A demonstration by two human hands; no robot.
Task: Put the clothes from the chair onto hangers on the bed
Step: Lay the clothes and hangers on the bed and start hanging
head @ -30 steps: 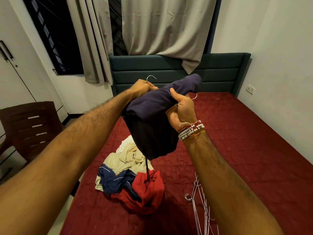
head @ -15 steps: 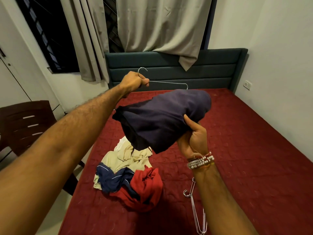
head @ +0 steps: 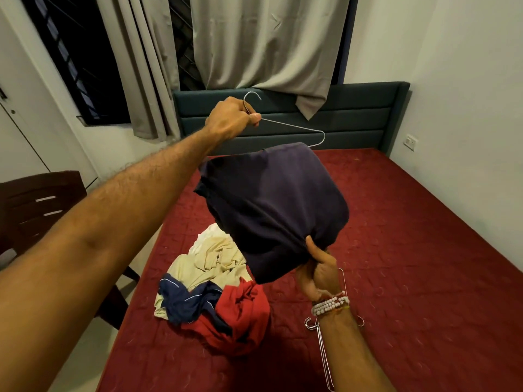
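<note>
My left hand [head: 230, 117] grips a thin wire hanger [head: 294, 128] by its neck, high in front of the headboard. A dark navy garment [head: 271, 205] hangs over the hanger's lower bar and hides most of it. My right hand [head: 318, 271] is shut on the garment's lower bunched end, below and to the right of the left hand. A heap of clothes lies on the red bed [head: 396, 250]: a cream piece [head: 209, 264], a navy piece with white piping [head: 184, 301] and a red piece [head: 240, 315].
Several spare wire hangers [head: 322, 352] lie on the bed beside my right forearm. A dark wooden chair [head: 36, 205] stands left of the bed. A teal headboard [head: 353, 117], beige curtains [head: 263, 43] and a window lie beyond; a white wall runs along the right.
My left hand has lifted the hanger up and clear of the bunched garment. My right hand has pulled the garment's end downwards, so the cloth now hangs stretched between the two hands.
</note>
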